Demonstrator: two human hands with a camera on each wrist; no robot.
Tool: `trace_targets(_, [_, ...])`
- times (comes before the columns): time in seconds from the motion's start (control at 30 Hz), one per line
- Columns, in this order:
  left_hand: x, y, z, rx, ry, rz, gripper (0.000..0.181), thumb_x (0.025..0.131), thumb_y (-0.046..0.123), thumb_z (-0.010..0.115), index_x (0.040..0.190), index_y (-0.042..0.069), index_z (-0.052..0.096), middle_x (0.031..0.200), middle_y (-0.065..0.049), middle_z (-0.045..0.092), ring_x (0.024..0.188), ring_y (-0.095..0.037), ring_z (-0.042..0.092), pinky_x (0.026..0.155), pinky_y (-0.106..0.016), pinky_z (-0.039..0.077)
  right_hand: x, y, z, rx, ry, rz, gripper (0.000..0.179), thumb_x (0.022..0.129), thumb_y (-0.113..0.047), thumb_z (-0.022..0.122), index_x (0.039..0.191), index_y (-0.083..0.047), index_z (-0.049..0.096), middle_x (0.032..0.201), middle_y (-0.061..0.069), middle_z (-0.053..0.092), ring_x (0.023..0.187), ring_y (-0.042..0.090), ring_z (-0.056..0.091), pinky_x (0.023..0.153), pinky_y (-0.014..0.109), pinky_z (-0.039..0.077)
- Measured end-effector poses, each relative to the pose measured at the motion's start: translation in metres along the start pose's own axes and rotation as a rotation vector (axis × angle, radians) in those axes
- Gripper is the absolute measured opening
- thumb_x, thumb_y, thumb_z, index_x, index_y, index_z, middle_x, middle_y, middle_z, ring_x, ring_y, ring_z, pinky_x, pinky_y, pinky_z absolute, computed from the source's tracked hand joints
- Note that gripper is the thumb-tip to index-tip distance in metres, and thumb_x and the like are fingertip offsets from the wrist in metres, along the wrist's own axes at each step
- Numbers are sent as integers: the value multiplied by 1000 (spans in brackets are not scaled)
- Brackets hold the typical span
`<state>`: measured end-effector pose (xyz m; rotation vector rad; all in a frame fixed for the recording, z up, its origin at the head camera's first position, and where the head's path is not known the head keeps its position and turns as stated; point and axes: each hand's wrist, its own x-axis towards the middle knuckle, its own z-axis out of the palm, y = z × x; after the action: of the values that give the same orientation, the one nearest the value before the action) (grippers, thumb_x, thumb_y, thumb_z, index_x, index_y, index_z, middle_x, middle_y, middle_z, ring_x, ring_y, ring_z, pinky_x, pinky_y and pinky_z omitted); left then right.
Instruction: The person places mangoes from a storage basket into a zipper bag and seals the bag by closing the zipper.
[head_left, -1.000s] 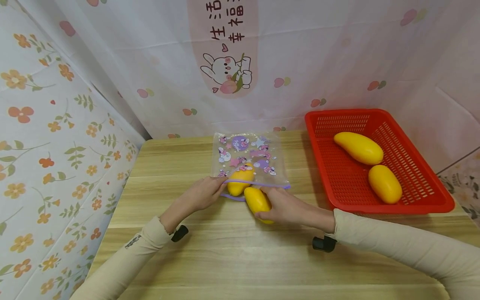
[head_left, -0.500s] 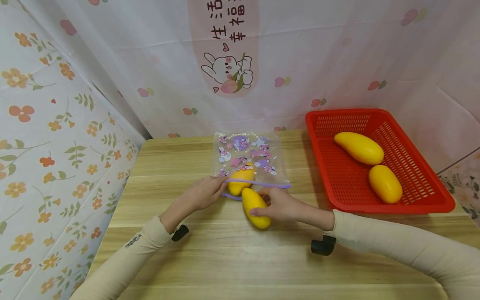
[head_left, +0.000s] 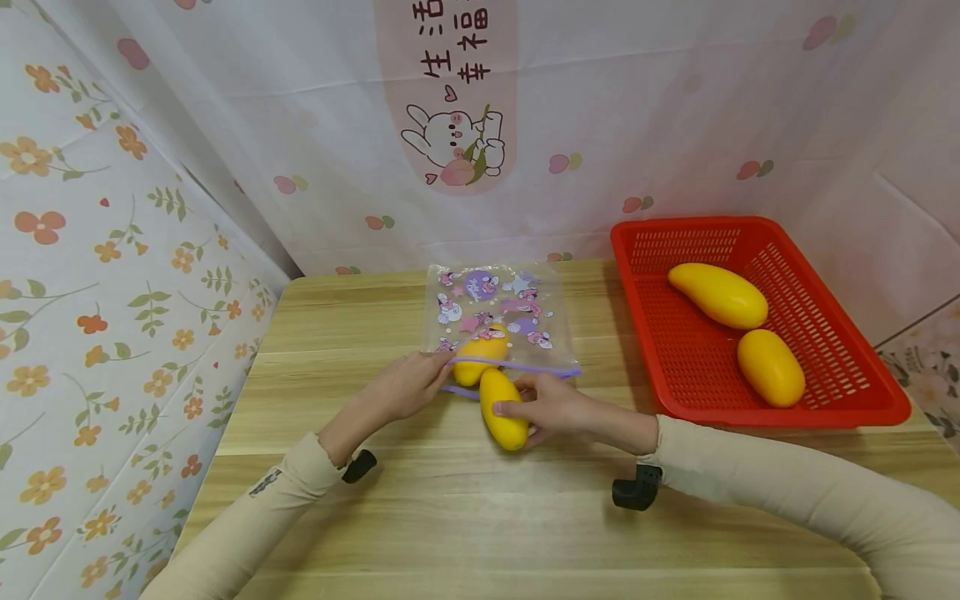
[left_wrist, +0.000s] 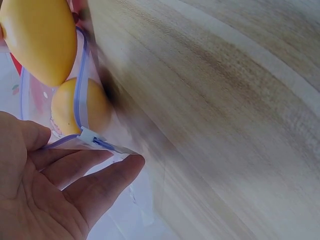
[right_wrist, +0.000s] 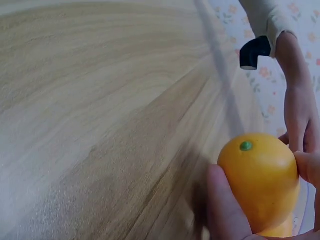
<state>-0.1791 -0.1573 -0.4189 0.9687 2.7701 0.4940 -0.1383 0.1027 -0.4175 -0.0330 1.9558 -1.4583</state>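
Observation:
A clear zip bag (head_left: pixel 540 337) with purple edging and cartoon prints lies flat, its mouth spread toward me. One yellow mango (head_left: pixel 480 357) is partly inside. My left hand (head_left: pixel 411 385) pinches the bag's left corner by the zip slider (left_wrist: pixel 89 136), thumb above and fingers below. In my right hand (head_left: pixel 558 408) is a second mango (head_left: pixel 501 410), gripped between thumb and fingers right at the bag's opening, its far end against the first mango. The right wrist view shows the green stem spot (right_wrist: pixel 245 146) on the held mango's near end.
To the right, a red plastic basket (head_left: pixel 652 350) holds two more yellow mangoes, a long one (head_left: pixel 718 296) and a rounder one (head_left: pixel 771 368). The wooden table (head_left: pixel 450 517) meets a printed curtain (head_left: pixel 300 150) at the back and a floral cloth (head_left: pixel 112 317) on the left.
My right hand has brought its mango slightly left and turned it, so its tip now points at the bag's mouth. The mango in the bag has shifted slightly inward; my left hand has stayed put.

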Motion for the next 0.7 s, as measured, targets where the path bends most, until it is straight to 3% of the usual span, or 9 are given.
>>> trace_targets(0.17, [1, 1, -1, -3, -4, -2, 40, 110, 18, 46, 141, -6, 55, 90, -6, 66, 78, -18, 57, 83, -42, 56, -1, 1, 3, 84, -4, 8, 63, 97, -22, 72, 141, 12, 43, 117, 20, 58, 87, 30, 68, 65, 44, 61])
trace_targets(0.3, [2, 1, -2, -10, -8, -1, 40, 110, 17, 46, 141, -6, 55, 73, 1, 54, 69, -17, 53, 73, -38, 53, -1, 0, 4, 125, -7, 28, 64, 98, -22, 71, 143, 11, 40, 119, 21, 57, 85, 31, 69, 64, 43, 61])
trace_targets(0.57, [2, 1, -1, -9, -2, -2, 40, 110, 17, 46, 141, -5, 56, 103, -10, 70, 79, -17, 59, 83, -43, 56, 0, 0, 6, 140, 25, 61, 67, 95, -20, 75, 144, 8, 39, 127, 22, 53, 89, 32, 69, 64, 43, 61])
trace_targets(0.7, [1, 1, -2, -3, -3, 0, 39, 110, 17, 46, 141, -5, 56, 94, -6, 68, 79, -18, 58, 82, -42, 56, 2, 1, 7, 149, 33, 64, 70, 92, -18, 76, 145, 7, 37, 132, 23, 50, 91, 32, 68, 64, 44, 61])
